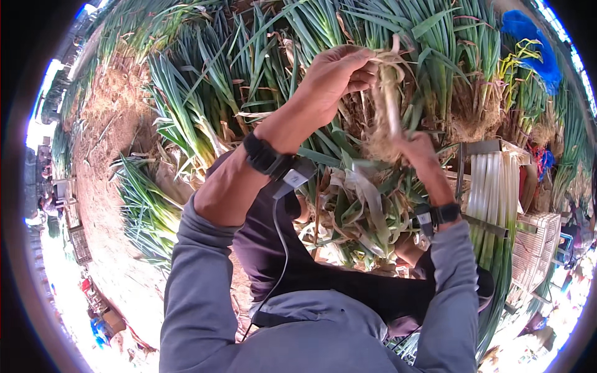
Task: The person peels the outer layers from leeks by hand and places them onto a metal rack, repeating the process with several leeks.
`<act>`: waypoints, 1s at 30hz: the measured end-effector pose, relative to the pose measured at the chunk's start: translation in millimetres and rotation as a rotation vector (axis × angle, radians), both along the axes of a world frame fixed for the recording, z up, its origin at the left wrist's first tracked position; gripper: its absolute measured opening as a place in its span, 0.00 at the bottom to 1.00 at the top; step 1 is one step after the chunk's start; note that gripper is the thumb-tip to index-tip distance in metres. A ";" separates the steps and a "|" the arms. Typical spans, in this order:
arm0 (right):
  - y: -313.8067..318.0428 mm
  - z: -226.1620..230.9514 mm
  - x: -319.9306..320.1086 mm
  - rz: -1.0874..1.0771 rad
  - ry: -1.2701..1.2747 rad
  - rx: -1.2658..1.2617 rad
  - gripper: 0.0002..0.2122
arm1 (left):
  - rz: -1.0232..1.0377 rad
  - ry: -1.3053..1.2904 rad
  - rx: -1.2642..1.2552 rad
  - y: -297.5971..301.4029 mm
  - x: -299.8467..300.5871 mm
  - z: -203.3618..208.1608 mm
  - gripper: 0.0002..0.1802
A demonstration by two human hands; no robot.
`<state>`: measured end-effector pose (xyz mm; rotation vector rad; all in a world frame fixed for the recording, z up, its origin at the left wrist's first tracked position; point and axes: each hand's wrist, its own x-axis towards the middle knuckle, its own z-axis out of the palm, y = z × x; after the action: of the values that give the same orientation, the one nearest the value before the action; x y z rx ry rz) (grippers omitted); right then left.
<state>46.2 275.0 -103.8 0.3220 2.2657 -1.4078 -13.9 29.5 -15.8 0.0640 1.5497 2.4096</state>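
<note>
In front of me a leek [390, 102] is held roughly upright, its pale stem smeared by motion, with shaggy roots [379, 146] hanging low. My right hand [418, 150] is closed around its lower stem near those roots. Up and to the left, my left hand [341, 78] pinches withered leaf strips [390, 59] at the leek's upper part, fingers curled. Exactly where the strips meet the stem is blurred. Below both hands lies a heap of stripped leaves and peelings [354, 205] between my legs.
Bundles of green leeks [217, 74] stand close together along the far side. Trimmed white leeks [491, 193] lie in a metal-edged rack at my right, by a pale crate [535, 248]. A blue plastic bag [535, 50] is at the far right; bare soil [102, 186] stretches left.
</note>
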 end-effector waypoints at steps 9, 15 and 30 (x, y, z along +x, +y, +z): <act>-17.8 33.2 45.6 -0.180 0.288 -0.149 0.14 | 0.036 -0.002 -0.075 -3.4 0.2 -7.8 0.12; -1.2 57.7 66.4 -0.162 0.180 -0.124 0.15 | 0.015 0.025 -0.063 5.9 -5.4 -14.1 0.11; -14.7 188.1 179.7 -0.364 0.316 -0.156 0.14 | -0.097 -0.225 -0.310 39.0 8.7 -27.9 0.29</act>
<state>225.8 260.4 84.3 0.5128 2.4092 -1.9283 -5.2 68.4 -43.7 -0.1830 1.7452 2.0002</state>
